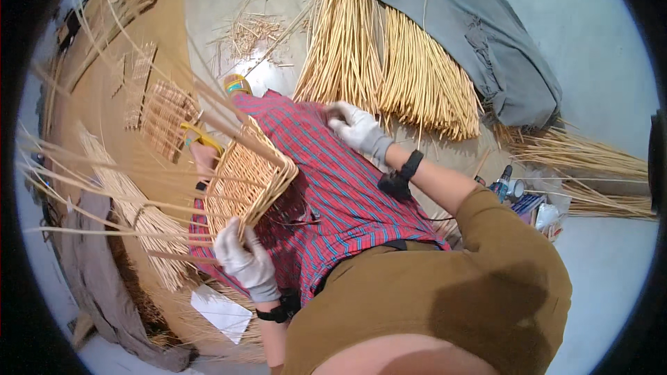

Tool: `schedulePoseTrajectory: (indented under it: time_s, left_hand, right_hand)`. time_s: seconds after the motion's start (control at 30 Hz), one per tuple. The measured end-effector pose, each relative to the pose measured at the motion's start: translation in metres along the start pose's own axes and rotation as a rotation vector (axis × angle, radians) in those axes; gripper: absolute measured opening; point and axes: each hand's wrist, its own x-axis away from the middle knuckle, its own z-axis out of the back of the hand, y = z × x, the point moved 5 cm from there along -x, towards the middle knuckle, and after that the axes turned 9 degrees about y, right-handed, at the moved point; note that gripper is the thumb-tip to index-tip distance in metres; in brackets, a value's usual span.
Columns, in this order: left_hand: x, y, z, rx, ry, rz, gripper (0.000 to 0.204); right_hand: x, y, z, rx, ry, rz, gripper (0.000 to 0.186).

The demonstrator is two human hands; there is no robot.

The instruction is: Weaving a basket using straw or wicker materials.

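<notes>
A partly woven wicker basket (pixel 236 187) rests tilted on my lap, over a red and blue checked cloth (pixel 361 187). Long loose rods (pixel 139 198) fan out from it toward the left, some blurred. My left hand (pixel 244 260), in a whitish glove, grips the basket's near edge, with its thumb and fingers closed around the wickerwork. To the right of the basket, my gloved right hand (pixel 358 130) is raised over the cloth, away from the weave. Its fingers are curled together and slightly blurred; whatever is between them cannot be made out.
Thick bundles of peeled rods (pixel 424 69) lie ahead, partly under a grey cloth (pixel 458 7). A woven panel (pixel 165 114) and a tied rod bundle (pixel 142 215) lie at left. Rod scraps (pixel 253 33) litter the floor. A drill (pixel 501 182) and small items sit at right.
</notes>
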Motion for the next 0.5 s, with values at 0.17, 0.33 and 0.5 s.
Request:
schedulePoseTrajectory:
  time_s: [0.17,0.33,0.5]
  left_hand:
    - [-0.002,0.014,-0.046,-0.071,-0.202,-0.054,0.052]
    - [-0.003,0.008,-0.05,-0.07,-0.128,0.035,0.047]
    - [-0.002,-0.002,-0.056,0.008,-0.136,0.065,0.044]
  right_hand:
    - [-0.029,0.13,-0.007,0.129,-0.123,-0.481,0.045]
    - [-0.074,0.191,-0.025,0.247,-0.006,-0.636,0.043]
    - [-0.118,0.187,-0.041,0.162,0.217,-0.481,0.031]
